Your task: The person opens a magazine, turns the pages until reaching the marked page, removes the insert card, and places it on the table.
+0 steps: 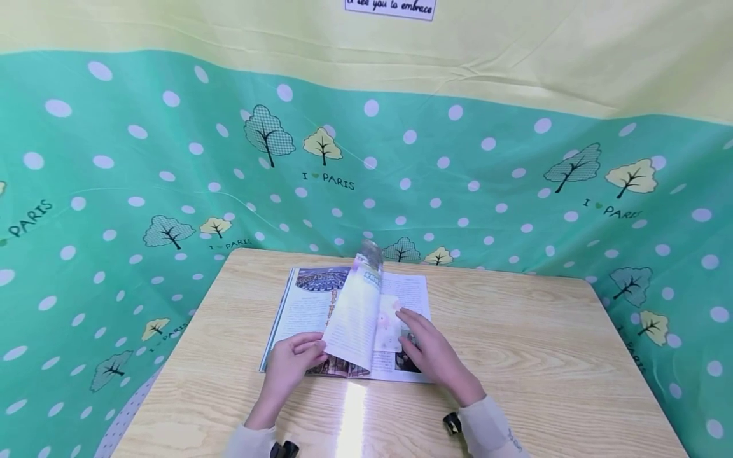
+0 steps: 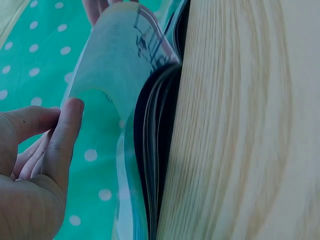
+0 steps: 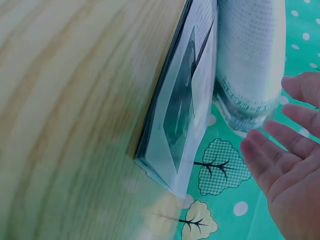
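Note:
An open magazine lies on the table, and one of its pages stands curved up over the middle. Between thumb and fingers, my left hand pinches this page at its lower left corner; the left wrist view shows the page arching away from the fingertips. On the right-hand page rests a pale pink-and-white card, partly behind the raised page. My right hand is over the right side of the magazine, fingers spread and extended, fingertips near the card's right edge. Whether they touch it I cannot tell.
The light wooden table extends to both sides of the magazine, with a glare strip in front. A green dotted curtain printed with trees hangs behind and at the sides. Dark bands with small devices sit at both wrists.

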{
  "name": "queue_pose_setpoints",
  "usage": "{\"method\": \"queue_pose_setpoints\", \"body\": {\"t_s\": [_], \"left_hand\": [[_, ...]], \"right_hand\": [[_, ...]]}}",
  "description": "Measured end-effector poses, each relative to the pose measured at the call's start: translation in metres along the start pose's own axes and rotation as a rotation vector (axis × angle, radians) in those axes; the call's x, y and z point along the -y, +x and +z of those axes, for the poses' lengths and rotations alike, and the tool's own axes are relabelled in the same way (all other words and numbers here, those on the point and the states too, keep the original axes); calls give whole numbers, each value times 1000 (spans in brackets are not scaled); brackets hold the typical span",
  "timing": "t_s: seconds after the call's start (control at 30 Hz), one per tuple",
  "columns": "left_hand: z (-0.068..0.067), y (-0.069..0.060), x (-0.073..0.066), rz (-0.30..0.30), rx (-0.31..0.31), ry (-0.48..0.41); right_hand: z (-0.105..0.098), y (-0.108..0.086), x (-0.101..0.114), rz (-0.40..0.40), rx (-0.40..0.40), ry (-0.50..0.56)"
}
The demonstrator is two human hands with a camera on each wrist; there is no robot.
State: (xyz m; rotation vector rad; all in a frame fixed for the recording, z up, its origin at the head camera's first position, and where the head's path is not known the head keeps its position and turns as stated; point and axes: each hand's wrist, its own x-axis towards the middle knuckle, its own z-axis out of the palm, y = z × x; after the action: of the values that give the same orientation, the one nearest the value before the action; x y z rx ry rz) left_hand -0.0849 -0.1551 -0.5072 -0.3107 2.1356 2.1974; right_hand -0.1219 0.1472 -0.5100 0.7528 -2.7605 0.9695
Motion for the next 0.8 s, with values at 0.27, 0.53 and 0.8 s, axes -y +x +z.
{"method": "queue_pose_setpoints", "body": {"t_s": [0.27, 0.53, 0.8], "left_hand": [[-21, -4, -2, -19, -73, 40], [-38, -6, 0, -15, -129, 109], [-53, -10, 2, -30, -169, 92]], "right_hand": [[0, 4, -4, 72, -40, 78], [5, 7, -8, 174, -55, 117], [8, 15, -7, 327, -121, 197]]}}
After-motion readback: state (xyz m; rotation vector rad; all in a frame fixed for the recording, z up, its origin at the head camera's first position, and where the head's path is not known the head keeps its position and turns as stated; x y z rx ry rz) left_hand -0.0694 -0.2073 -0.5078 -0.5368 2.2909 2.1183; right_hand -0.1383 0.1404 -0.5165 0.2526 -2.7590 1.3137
